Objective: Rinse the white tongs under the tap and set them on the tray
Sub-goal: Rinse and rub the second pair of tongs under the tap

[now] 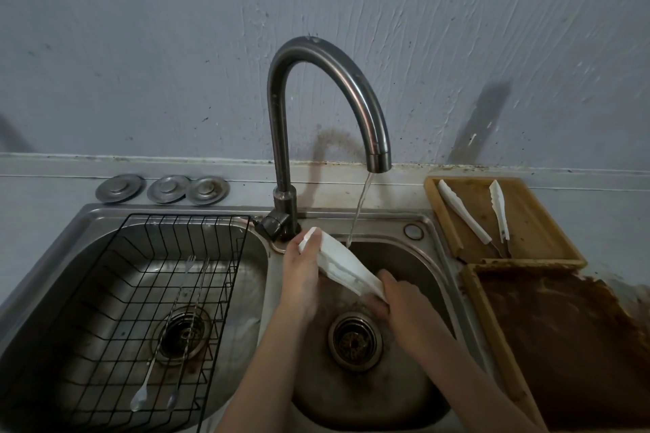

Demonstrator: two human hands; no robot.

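White tongs (340, 266) lie slanted over the right sink basin (427, 278), held at both ends. My left hand (301, 274) grips their upper end near the tap base. My right hand (395, 306) grips their lower end above the drain (354, 339). A thin stream of water (359, 207) falls from the curved steel tap (316, 56) and lands at the tongs' right edge. On the counter to the right sits a wooden tray (534, 221) with two other white tongs (462, 211) (499, 207) lying on it.
The left basin holds a black wire rack (116, 292) with two long spoons (161, 344). Three metal sink stoppers (163, 188) rest behind it. A second, stained wooden tray (562, 344) sits at the right front. A grey wall rises behind the counter.
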